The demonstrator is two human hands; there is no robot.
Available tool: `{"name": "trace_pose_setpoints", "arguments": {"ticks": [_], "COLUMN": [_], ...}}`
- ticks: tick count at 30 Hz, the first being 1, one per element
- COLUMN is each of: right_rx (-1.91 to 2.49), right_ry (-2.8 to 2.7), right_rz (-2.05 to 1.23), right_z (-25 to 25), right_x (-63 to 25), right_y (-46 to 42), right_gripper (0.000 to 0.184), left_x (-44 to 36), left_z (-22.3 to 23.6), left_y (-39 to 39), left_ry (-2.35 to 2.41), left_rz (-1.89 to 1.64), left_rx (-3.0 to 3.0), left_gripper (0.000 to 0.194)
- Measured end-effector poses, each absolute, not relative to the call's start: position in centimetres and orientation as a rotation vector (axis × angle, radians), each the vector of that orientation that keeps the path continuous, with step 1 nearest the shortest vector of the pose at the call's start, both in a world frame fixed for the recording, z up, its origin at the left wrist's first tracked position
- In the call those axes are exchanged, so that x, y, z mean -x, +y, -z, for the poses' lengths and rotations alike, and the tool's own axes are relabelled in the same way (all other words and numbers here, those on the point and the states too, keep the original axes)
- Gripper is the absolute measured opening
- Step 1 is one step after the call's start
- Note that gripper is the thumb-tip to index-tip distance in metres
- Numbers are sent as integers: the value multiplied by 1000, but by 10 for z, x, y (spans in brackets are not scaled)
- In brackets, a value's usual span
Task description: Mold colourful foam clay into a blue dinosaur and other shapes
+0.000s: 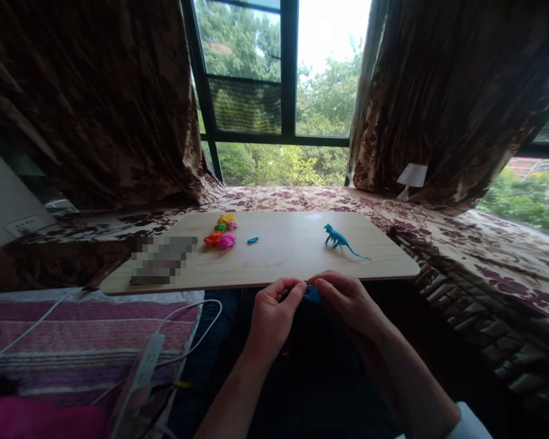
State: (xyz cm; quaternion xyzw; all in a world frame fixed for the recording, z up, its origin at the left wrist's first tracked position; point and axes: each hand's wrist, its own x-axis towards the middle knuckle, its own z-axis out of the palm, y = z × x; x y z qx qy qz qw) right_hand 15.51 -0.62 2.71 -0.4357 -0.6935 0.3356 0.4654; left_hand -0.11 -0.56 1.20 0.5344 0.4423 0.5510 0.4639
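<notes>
At the near edge of the table, my left hand (277, 308) and my right hand (343, 299) meet with fingertips pinched. Between them is a piece of blue modelling clay (312, 294), partly covered by the fingers, so its full shape is hidden. Beyond my right hand, a blue four-legged dinosaur figure (335, 236) stands on the tabletop, its long thin tail stretching to the right. A small blue strip of clay (253, 240) lies farther left.
Orange (212, 238), pink (227, 241), green (220, 227) and yellow (226, 218) clay lumps cluster on the pale wooden table (283, 262). A blurred-out flat object (165, 261) lies at its left. Below left, a power strip (149, 360) trails white cables. A small lamp (412, 177) stands by the curtain.
</notes>
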Motion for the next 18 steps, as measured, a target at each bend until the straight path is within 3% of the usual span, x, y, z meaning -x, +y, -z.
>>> {"name": "trace_pose_setpoints", "arguments": {"ticks": [8, 18], "right_rx": [1054, 903], "right_ry": [-1635, -1887], "right_rz": [-888, -778], "right_z": [-24, -56], "right_x": [-141, -123], "right_y": [26, 73], "right_gripper": [22, 13], "left_x": [6, 36], "left_z": [-19, -56], "left_y": [23, 51], "left_ry": [1135, 1172], "left_rz": [-1383, -1236], "left_rx": [-1257, -1341], "left_gripper": [26, 23]}}
